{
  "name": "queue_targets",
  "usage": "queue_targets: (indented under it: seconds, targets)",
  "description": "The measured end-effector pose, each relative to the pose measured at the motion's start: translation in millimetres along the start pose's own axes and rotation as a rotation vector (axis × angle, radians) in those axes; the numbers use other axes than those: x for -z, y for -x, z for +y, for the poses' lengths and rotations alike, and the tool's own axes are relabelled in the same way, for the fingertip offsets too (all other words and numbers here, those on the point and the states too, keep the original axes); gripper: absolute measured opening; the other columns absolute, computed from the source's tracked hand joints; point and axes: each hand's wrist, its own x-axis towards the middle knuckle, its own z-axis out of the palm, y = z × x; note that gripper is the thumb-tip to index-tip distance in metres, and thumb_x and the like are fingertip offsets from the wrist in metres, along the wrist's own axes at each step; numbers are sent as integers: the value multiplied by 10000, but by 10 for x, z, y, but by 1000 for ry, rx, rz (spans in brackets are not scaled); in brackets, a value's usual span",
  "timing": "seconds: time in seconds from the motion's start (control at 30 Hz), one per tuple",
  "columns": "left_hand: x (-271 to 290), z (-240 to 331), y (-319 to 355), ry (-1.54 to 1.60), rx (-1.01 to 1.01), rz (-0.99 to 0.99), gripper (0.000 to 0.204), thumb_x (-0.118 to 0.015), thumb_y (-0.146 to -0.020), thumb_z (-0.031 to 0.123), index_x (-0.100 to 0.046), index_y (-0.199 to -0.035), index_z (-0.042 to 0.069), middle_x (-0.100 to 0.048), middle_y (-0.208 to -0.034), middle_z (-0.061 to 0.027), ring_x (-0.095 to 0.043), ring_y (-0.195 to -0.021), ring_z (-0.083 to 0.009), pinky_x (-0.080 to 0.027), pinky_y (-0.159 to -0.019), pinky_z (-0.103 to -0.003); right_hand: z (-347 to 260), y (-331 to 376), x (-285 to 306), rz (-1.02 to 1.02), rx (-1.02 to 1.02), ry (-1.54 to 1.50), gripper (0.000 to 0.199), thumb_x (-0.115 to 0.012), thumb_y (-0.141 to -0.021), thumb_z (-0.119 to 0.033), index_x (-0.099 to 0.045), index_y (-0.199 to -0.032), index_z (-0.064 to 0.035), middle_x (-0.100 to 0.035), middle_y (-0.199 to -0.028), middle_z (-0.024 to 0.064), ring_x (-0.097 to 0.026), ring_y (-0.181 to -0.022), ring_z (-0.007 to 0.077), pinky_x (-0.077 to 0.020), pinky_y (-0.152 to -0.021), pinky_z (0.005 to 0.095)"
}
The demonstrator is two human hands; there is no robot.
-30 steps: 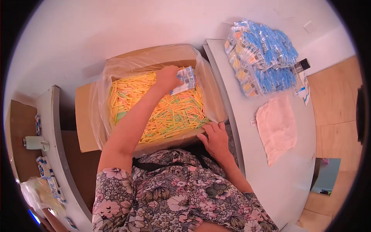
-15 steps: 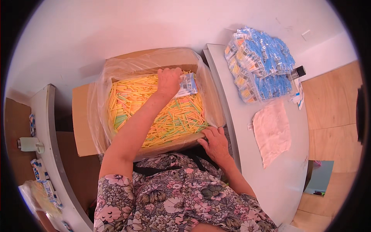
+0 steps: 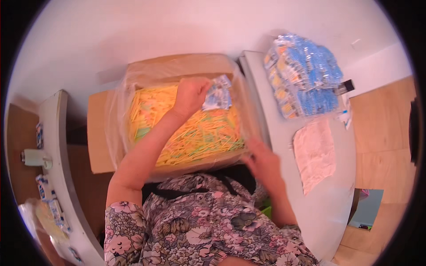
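My left hand (image 3: pixel 191 96) is closed on the edge of a small clear packet with blue print (image 3: pixel 217 94), above the far side of an open cardboard box (image 3: pixel 177 62). The packet hangs to the right of my fist, and its contents are too blurred to make out. A mass of thin yellow, orange and green sticks (image 3: pixel 195 137) fills the box, inside a clear plastic liner (image 3: pixel 117 128). Near the box's front right corner is my right hand (image 3: pixel 266 164), smeared by motion. Its thumb and fingers look apart, with nothing seen in them.
On the grey table (image 3: pixel 306 217) to the right lie a large bundle of blue-printed packets (image 3: pixel 306 77), a black-capped bottle (image 3: pixel 345 87) and a pink cloth (image 3: pixel 315 146). A shelf at left holds a pale green mug (image 3: pixel 36 157) and several small packets (image 3: pixel 44 188).
My right hand has come off the box's front edge and moved a little right. My left hand still grips the packet, now raised and turned slightly. The view has shifted a little.
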Motion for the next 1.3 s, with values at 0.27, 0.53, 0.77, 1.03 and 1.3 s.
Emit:
queue_targets:
  seconds: [0.27, 0.53, 0.77, 1.03, 1.3]
  targets:
    - [1366, -221, 539, 777, 331, 264, 234, -539, -972, 206, -671, -951, 14, -639, -798, 34, -554, -710, -29, -457, -652, -208, -420, -987, -548, -118, 267, -330, 229, -667, -825, -130, -620, -1028, -34, -610, -908, 132, -624, -804, 279, -497, -689, 359]
    - [1462, -607, 1011, 1066, 543, 592, 239, -539, -975, 221, -656, -995, 14, -653, -878, 4, -578, -770, -56, -472, -711, -229, -1535, -1795, -1455, -134, 727, 25, 95, -574, -807, -81, -613, -872, -23, -604, -906, 127, -611, -830, 280, -520, -653, 398]
    - [1421, -643, 1075, 1131, 524, 604, 230, -543, -975, 211, -662, -1000, 17, -661, -895, -1, -581, -790, -55, -470, -732, -231, -1666, -1994, -1843, -100, 815, 262, 95, -593, -728, -83, -684, -754, -76, -633, -743, 79, -619, -794, 243, -481, -548, 366]
    - [1417, -661, 1084, 1071, 524, 538, 242, -538, -977, 220, -663, -1018, 18, -660, -903, 7, -576, -811, -51, -468, -761, -239, -1661, -2038, -1822, -282, 952, 614, 119, -608, -777, -122, -723, -779, -90, -661, -745, 23, -639, -708, 202, -431, -457, 380]
    - [1588, -597, 1058, 1183, 557, 484, 236, -524, -980, 214, -668, -997, 27, -669, -915, -3, -585, -805, -56, -474, -746, -246, -1588, -2004, -1446, -349, 913, 551, 131, -615, -768, -128, -730, -815, -84, -700, -797, 88, -684, -741, 235, -512, -542, 364]
